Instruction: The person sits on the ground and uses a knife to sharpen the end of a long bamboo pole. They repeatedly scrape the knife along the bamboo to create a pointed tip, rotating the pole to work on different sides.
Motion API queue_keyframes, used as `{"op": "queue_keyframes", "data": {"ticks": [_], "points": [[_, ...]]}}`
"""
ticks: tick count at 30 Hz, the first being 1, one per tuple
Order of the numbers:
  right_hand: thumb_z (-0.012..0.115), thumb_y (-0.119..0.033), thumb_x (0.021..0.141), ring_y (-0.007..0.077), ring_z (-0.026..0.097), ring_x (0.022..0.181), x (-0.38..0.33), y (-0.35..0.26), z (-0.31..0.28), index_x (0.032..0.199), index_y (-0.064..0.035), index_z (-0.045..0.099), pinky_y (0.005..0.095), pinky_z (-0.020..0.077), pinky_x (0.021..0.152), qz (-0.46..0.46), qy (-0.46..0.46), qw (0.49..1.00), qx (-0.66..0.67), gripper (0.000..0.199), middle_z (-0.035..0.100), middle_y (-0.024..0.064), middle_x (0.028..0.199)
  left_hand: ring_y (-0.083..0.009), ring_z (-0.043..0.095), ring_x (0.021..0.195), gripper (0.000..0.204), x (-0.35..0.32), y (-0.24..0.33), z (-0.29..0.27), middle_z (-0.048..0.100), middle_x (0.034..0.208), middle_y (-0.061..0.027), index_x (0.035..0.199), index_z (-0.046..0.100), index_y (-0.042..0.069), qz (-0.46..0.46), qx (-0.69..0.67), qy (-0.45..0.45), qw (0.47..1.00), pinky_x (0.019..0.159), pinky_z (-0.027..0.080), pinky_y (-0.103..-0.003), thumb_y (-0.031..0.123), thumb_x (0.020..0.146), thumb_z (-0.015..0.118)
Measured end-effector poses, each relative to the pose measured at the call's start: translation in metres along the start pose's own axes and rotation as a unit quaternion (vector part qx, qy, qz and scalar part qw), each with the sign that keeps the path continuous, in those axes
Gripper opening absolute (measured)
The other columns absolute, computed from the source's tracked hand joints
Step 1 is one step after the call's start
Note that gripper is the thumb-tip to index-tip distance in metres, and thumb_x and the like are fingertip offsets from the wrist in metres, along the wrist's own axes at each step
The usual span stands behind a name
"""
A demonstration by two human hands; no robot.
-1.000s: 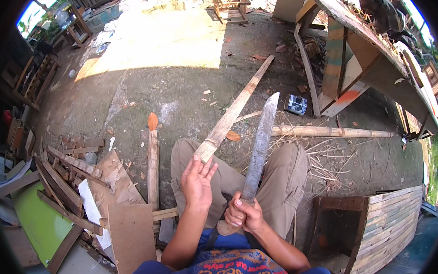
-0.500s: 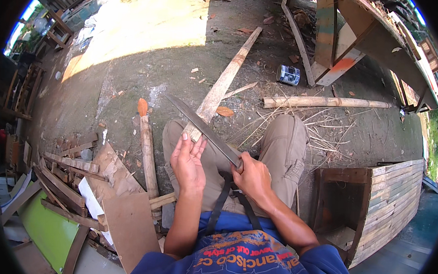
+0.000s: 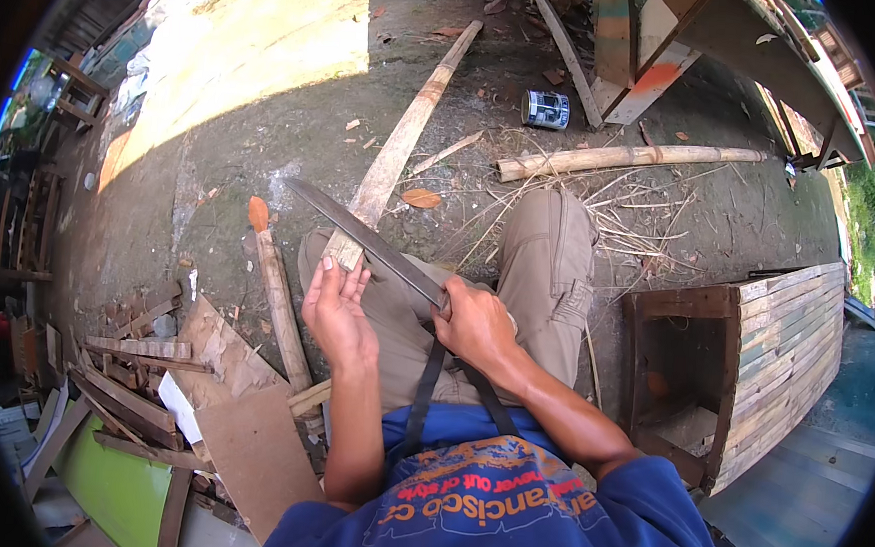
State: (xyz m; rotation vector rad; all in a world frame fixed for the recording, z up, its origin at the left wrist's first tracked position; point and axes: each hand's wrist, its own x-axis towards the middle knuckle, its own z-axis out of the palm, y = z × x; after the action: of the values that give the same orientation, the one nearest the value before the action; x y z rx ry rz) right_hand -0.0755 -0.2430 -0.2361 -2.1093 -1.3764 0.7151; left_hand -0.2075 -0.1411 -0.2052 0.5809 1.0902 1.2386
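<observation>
My left hand [image 3: 343,313] is closed round the near end of a long split bamboo strip [image 3: 396,161], thumb on top and fingers beneath. The strip slants away from me, its far end out toward the ground ahead. In my right hand [image 3: 477,321] is the handle of a machete [image 3: 365,237], mostly hidden by the fingers. Its long dark blade points to the far left and lies across the strip, just beyond my left fingertips. Whether the edge bites into the bamboo I cannot tell. Both hands are above my lap, between my bent knees.
A round bamboo pole [image 3: 625,163] and thin shavings [image 3: 641,221] lie ahead right, near a tin can [image 3: 546,110]. At right stands a slatted wooden box [image 3: 778,365]. Scrap boards [image 3: 256,458] and a green panel [image 3: 114,484] crowd the left. Another bamboo piece [image 3: 283,299] rests beside my left knee.
The whole view has shifted, so most things appear slightly lower-left or higher. Both hands keep their grips, and the machete still lies across the bamboo strip at nearly the same spot.
</observation>
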Motion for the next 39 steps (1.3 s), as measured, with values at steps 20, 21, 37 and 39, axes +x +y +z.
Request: {"op": "queue_keyframes", "data": {"ticks": [20,21,37,39], "points": [[0.07,-0.013,0.08,0.0426,0.066,0.071,0.016,0.005,0.002,0.093,-0.0015,0.056,0.0522,0.0523,0.063,-0.032,0.052,0.998,0.013,0.023,0.066,0.0209,0.072,-0.0221,0.068,0.102,0.042,0.01,0.002,0.009,0.067,0.116,-0.0167,0.132,0.05,-0.013,-0.001,0.003,0.001,1.0,0.082,0.05,-0.028,0.01,0.097,0.058],[0.07,-0.013,0.08,0.0422,0.066,0.071,0.013,0.003,-0.003,0.093,-0.0017,0.056,0.0518,0.0523,0.063,-0.05,0.038,0.998,0.019,0.023,0.066,0.0207,0.071,-0.0233,0.068,0.105,0.044,0.013,-0.001,0.008,0.066,0.118,-0.018,0.133,0.049,-0.014,0.005,-0.001,-0.001,1.0,0.083,0.05,-0.029,0.011,0.097,0.056],[0.071,-0.017,0.084,0.0425,0.066,0.068,0.02,0.003,-0.003,0.095,-0.0003,0.06,0.0492,0.0527,0.063,-0.029,0.057,0.998,0.023,0.023,0.065,0.0202,0.065,-0.0319,0.052,0.13,0.059,0.024,0.011,0.014,0.05,0.142,-0.0263,0.143,0.037,-0.011,-0.011,-0.016,-0.06,0.998,0.096,0.044,-0.038,0.031,0.102,0.041],[0.072,-0.016,0.082,0.0421,0.066,0.069,0.028,0.011,0.005,0.096,-0.0018,0.06,0.0493,0.0529,0.064,0.034,0.069,0.997,0.033,0.023,0.066,0.0202,0.068,-0.0314,0.052,0.131,0.06,0.021,0.01,0.019,0.049,0.143,-0.0258,0.144,0.037,-0.011,-0.013,0.004,-0.055,0.998,0.096,0.044,-0.037,0.032,0.102,0.041]]}}
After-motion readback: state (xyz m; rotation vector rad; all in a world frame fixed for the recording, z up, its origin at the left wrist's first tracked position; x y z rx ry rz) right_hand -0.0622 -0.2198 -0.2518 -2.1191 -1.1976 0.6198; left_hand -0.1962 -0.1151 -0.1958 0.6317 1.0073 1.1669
